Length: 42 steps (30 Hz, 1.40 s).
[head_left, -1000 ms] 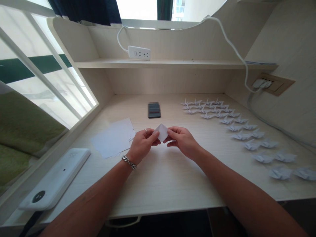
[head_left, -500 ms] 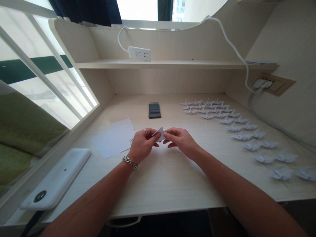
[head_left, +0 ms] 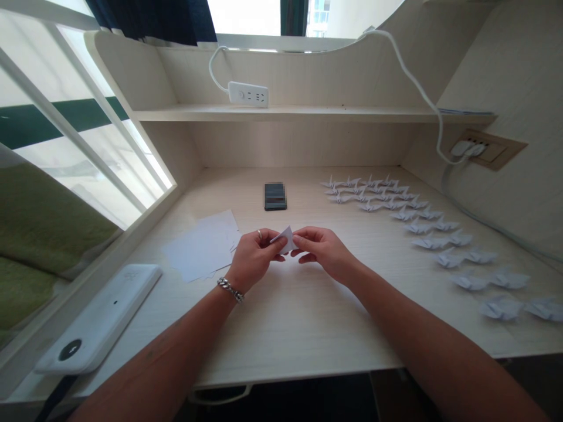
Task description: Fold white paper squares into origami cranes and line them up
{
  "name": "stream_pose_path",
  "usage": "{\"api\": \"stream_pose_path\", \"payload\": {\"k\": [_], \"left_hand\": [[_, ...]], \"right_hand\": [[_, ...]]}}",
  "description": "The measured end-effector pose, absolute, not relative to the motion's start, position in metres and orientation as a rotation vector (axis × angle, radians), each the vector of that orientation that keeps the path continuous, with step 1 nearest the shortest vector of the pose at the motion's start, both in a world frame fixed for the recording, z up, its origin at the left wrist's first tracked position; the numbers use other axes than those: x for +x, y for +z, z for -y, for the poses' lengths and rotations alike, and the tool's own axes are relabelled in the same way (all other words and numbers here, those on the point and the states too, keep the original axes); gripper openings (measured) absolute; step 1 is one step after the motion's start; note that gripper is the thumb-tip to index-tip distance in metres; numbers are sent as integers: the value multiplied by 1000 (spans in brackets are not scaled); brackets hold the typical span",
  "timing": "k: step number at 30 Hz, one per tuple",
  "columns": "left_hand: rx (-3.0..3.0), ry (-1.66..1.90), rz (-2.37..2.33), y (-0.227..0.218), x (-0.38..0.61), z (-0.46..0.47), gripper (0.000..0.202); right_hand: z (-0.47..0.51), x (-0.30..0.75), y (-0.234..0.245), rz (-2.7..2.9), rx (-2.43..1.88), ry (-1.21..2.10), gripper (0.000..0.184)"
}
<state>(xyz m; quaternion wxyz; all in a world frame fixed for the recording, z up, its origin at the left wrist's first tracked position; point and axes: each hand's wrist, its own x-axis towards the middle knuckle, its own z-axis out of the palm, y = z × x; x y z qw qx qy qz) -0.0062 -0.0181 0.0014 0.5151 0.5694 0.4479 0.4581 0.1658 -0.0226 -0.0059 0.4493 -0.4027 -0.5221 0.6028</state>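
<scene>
A small piece of folded white paper (head_left: 287, 239) is held just above the middle of the desk, with one corner pointing up. My left hand (head_left: 256, 253) pinches it from the left, thumb on the near face; a ring and a chain bracelet are on this hand and wrist. From the other side, my right hand (head_left: 323, 246) grips the paper's right edge between thumb and forefinger. Parts of the folds are hidden behind my fingers. Left of my left hand lie loose white paper sheets (head_left: 200, 246), overlapping each other.
Rows of folded paper cranes (head_left: 422, 241) run along the desk's right side. A dark phone-like object (head_left: 275, 196), blurred out, lies beyond my hands. At the left edge is a white oblong device (head_left: 103, 316) with a dark strap. A power strip (head_left: 248, 94) rests on the shelf (head_left: 308, 115).
The folded paper's right part has shifted very slightly to the right between my fingers. Both hands otherwise keep nearly the same place.
</scene>
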Motion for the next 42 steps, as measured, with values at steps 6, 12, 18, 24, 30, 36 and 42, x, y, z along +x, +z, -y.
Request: {"api": "stream_pose_path", "payload": {"k": [6,12,18,24,30,36,42], "left_hand": [[1348,1091,-1057,4,-6,19,31],[1337,1057,-1011,5,-7,19,28],[1349,1004,-962,4,-11,17,25],[1367,937,-903,4,-15,16,24],[1359,929,-876,3,-15,16,23],[1466,896,-999,4,-15,15,22],[1618,856,-1075,2,-16,14,24]], "right_hand": [[22,169,-5,1256,-974,1559,29],[22,174,-4,1217,-930,1667,25],[23,177,-3,1179,-910,1745,24],[24,179,-3,1194,-853,1819,21],[23,179,-3,1233,-839,1821,21],[24,171,-7,1503,-1001,1359,18],[23,170,-12,1631,-1078,1041,24]]}}
